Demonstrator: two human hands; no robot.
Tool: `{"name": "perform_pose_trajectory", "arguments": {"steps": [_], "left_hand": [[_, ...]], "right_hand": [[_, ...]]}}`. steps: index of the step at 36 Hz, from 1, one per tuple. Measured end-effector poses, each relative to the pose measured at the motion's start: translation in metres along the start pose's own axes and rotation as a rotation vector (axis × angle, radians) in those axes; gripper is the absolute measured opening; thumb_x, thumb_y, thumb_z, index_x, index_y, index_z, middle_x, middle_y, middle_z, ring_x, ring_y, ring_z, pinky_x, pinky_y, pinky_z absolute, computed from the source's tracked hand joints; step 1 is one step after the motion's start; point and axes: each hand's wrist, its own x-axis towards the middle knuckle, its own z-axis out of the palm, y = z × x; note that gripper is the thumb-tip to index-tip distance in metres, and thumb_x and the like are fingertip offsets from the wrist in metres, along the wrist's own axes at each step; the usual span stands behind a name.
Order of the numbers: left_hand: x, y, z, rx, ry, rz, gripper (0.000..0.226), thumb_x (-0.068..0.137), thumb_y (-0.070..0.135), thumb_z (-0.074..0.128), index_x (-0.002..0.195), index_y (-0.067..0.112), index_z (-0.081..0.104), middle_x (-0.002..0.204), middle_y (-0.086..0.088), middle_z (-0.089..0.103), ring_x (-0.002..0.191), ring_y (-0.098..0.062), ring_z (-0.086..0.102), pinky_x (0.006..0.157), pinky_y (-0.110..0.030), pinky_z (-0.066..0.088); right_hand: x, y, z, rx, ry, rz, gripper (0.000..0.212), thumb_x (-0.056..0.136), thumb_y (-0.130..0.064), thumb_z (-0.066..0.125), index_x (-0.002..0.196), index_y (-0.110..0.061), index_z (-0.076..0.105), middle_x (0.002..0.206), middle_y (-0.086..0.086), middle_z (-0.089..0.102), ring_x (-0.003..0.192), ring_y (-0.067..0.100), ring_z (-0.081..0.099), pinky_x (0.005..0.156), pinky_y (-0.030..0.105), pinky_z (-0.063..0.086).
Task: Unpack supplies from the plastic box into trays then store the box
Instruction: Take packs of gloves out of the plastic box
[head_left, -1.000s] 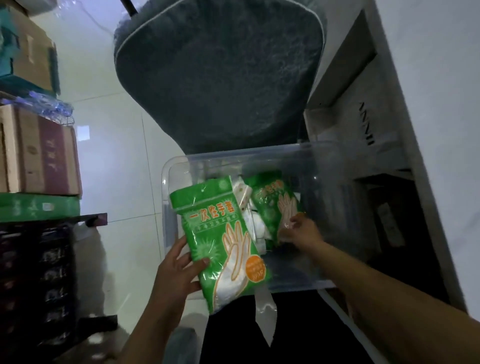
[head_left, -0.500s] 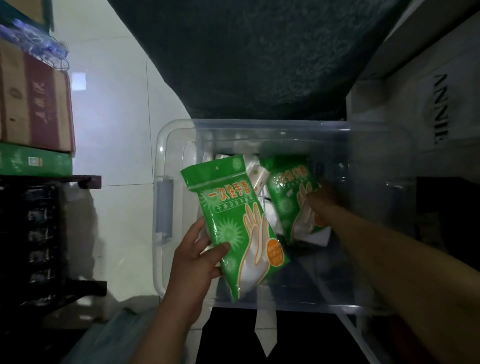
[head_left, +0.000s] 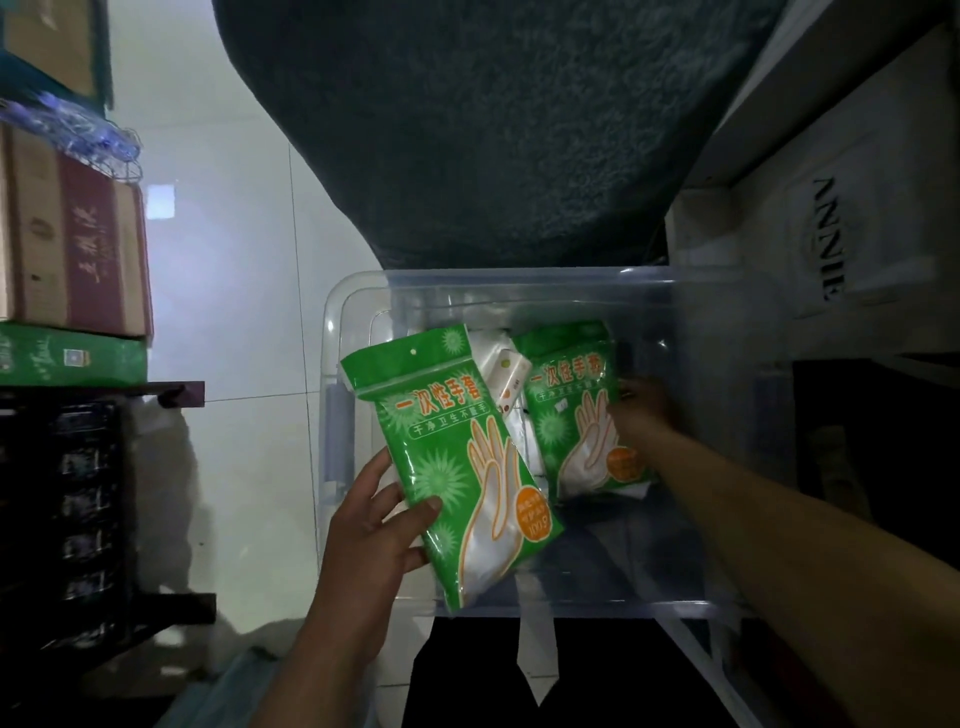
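As view closes in, hands (head_left: 374, 525) unmoved on packs (head_left: 457, 457)

Dim room, glossy white tiled floor (head_left: 234, 312), perhaps a dark rug (head_left: 493, 130)

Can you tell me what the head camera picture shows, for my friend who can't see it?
A person's left hand holds a green glove packet above a clear plastic box, while the right hand grips a second green packet inside it. Cardboard boxes are stacked at left.
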Motion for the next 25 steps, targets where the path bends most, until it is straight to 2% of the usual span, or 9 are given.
{"name": "perform_pose_trajectory", "arguments": {"steps": [3,6,8,10,12,15,20,23,25], "left_hand": [[-0.007,0.009,-0.003,0.012,-0.014,0.019,0.061,0.081,-0.004,0.070,0.123,0.039,0.061,0.107,-0.002,0.076,0.093,-0.022,0.074,0.062,-0.035,0.059],[-0.016,0.022,-0.006,0.003,-0.038,0.039,0.062,0.081,-0.003,0.071,0.127,0.036,0.060,0.110,-0.004,0.075,0.094,-0.023,0.074,0.063,-0.037,0.059],[-0.023,0.035,-0.005,0.007,-0.071,0.060,0.062,0.081,-0.003,0.071,0.130,0.033,0.058,0.111,-0.005,0.075,0.095,-0.023,0.074,0.064,-0.038,0.059],[-0.032,0.049,-0.005,0.030,-0.096,0.082,0.061,0.082,-0.003,0.070,0.131,0.031,0.058,0.110,-0.005,0.075,0.095,-0.023,0.074,0.064,-0.038,0.059],[-0.041,0.068,-0.002,0.041,-0.129,0.111,0.062,0.082,-0.002,0.070,0.133,0.031,0.056,0.110,-0.003,0.075,0.096,-0.022,0.074,0.065,-0.040,0.059],[-0.054,0.092,0.002,0.078,-0.185,0.164,0.062,0.082,0.000,0.071,0.133,0.033,0.056,0.110,-0.001,0.075,0.098,-0.023,0.073,0.068,-0.043,0.060],[-0.079,0.136,0.009,0.107,-0.341,0.234,0.062,0.073,0.012,0.078,0.125,0.039,0.061,0.112,-0.005,0.074,0.098,-0.025,0.073,0.066,-0.038,0.059],[-0.094,0.159,0.021,0.133,-0.470,0.270,0.066,0.069,0.018,0.077,0.130,0.035,0.060,0.116,-0.009,0.072,0.103,-0.029,0.071,0.069,-0.042,0.059],[-0.104,0.170,0.034,0.154,-0.554,0.288,0.061,0.070,0.013,0.074,0.127,0.033,0.062,0.116,-0.010,0.072,0.102,-0.031,0.071,0.068,-0.043,0.059]], "right_hand": [[-0.015,-0.003,-0.005,0.086,0.010,0.000,0.037,0.084,0.005,0.061,0.061,-0.025,0.062,0.078,0.005,0.067,0.067,0.017,0.061,0.067,0.027,0.050],[-0.043,-0.006,-0.014,0.090,0.006,-0.083,0.030,0.080,0.003,0.067,0.061,-0.020,0.061,0.078,0.011,0.068,0.076,0.022,0.061,0.073,0.034,0.050],[-0.069,-0.008,-0.025,0.111,0.032,-0.131,0.026,0.078,0.002,0.070,0.062,-0.018,0.062,0.071,0.005,0.068,0.073,0.020,0.060,0.068,0.032,0.049],[-0.097,-0.008,-0.037,0.105,0.084,-0.161,0.015,0.078,-0.001,0.070,0.071,-0.014,0.068,0.069,-0.006,0.066,0.074,0.019,0.062,0.066,0.027,0.047],[-0.128,-0.011,-0.053,0.075,0.151,-0.170,0.013,0.080,-0.006,0.068,0.091,-0.008,0.075,0.080,-0.002,0.071,0.081,0.022,0.066,0.072,0.028,0.050],[-0.176,-0.018,-0.080,0.068,0.234,-0.212,0.019,0.080,-0.012,0.067,0.096,-0.013,0.077,0.089,0.005,0.077,0.085,0.023,0.070,0.076,0.036,0.057],[-0.261,-0.029,-0.130,0.206,0.358,-0.317,0.014,0.079,-0.018,0.070,0.088,-0.023,0.078,0.081,-0.009,0.076,0.079,0.010,0.071,0.072,0.037,0.058],[-0.314,-0.032,-0.162,0.299,0.447,-0.383,0.028,0.080,-0.007,0.073,0.079,-0.036,0.073,0.076,-0.016,0.074,0.073,0.002,0.070,0.069,0.030,0.057],[-0.350,-0.029,-0.183,0.373,0.513,-0.388,0.029,0.080,-0.004,0.073,0.083,-0.032,0.075,0.078,-0.015,0.075,0.074,0.004,0.071,0.068,0.026,0.056]]}}
